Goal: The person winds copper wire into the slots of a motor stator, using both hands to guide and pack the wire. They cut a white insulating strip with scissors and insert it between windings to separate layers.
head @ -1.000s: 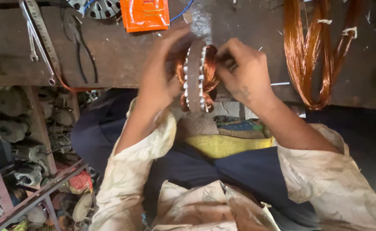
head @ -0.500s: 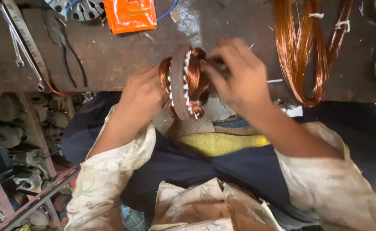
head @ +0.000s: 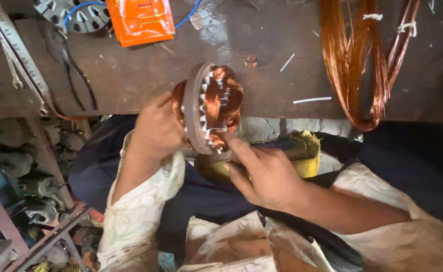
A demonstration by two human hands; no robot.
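The right hand (head: 264, 174) has come down from the top of the stator (head: 209, 108) and now touches its lower edge at 5 o'clock with open fingers. The left hand (head: 156, 128) grasps it at 9 o'clock, above the workbench (head: 130, 75) edge, so the winding work moves lower.

Left hand (head: 156, 128): fingers curled in a closed grasp, knuckles toward 12 o'clock, forearm running down to 7 o'clock in a pale patterned sleeve. Right hand (head: 261, 174): palm down, index finger extended toward 10 o'clock, other fingers loosely bent; bare forearm extends toward 4 o'clock, sleeve pushed up.
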